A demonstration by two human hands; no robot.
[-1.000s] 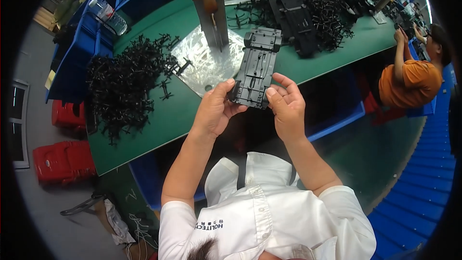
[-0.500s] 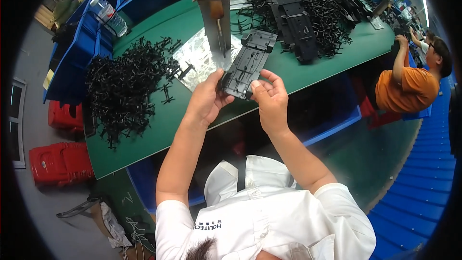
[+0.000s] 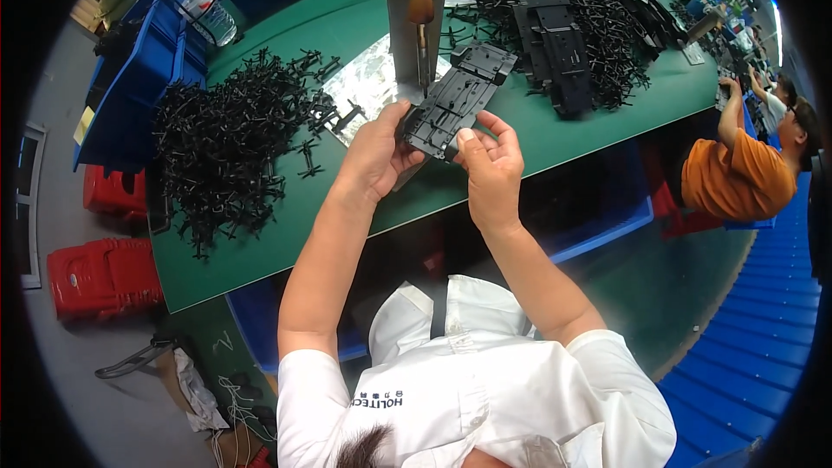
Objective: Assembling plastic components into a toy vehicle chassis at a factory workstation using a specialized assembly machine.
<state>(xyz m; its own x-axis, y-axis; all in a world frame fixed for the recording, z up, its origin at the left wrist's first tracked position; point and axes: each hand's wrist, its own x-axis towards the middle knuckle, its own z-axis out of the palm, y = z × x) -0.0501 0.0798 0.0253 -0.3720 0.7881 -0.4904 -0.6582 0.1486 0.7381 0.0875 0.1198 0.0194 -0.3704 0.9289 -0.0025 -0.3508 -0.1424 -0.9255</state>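
A black moulded plastic chassis plate (image 3: pixel 461 97) is held tilted over the near edge of the green table, between my two hands. My left hand (image 3: pixel 378 154) is closed on its lower left side, thumb along the edge and fingers partly hidden underneath. With thumb and fingers, my right hand (image 3: pixel 492 165) grips the lower right corner. Just beyond the plate's left edge, a thin metal rod with an orange-brown handle (image 3: pixel 421 7) points downward in front of an upright post wrapped in cloth. Whether its tip touches the plate, I cannot tell.
Left on the table (image 3: pixel 286 269) lies a heap of small black plastic parts (image 3: pixel 221 152); a shiny foil sheet (image 3: pixel 368 78) lies beyond my hands. More chassis plates (image 3: pixel 559 52) rest on another heap at right. Blue bins (image 3: pixel 130 113) and a bottle (image 3: pixel 204 9) stand far left. A person in orange (image 3: pixel 737 178) sits right.
The whole view has shifted slightly, so the table and post appear farther right. The chassis plate stays in both hands, with nearly the same grip and tilt.
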